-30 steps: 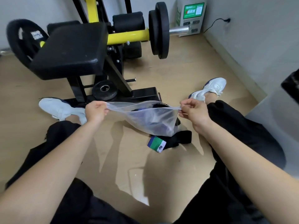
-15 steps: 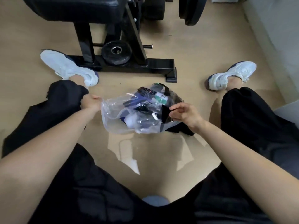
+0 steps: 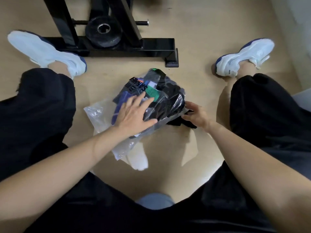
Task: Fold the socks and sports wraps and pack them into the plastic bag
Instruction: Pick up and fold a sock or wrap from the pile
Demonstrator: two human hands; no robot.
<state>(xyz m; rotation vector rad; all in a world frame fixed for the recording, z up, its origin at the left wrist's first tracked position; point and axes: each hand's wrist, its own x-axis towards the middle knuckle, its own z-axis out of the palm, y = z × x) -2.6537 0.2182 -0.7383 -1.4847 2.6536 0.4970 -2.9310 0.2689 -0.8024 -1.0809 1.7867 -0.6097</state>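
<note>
A clear plastic bag (image 3: 96, 113) lies on the floor between my legs, stuffed with dark socks and wraps (image 3: 170, 100), one with a green band (image 3: 151, 93). My left hand (image 3: 136, 113) rests flat on top of the bag, fingers spread. At the bag's right edge my right hand (image 3: 196, 115) touches a black strap (image 3: 175, 122) that sticks out from under the bag; whether it grips the strap is unclear. A white sock (image 3: 138, 158) pokes out at the bag's near end.
The black frame of a gym machine (image 3: 127, 47) with a small weight plate (image 3: 103, 31) stands just beyond the bag. My white shoes sit at the far left (image 3: 45, 51) and far right (image 3: 244, 56). My black trouser legs flank the bag.
The bag has gone from held up by both hands to lying on the floor. My left hand let go of its edge and now lies flat on top.
</note>
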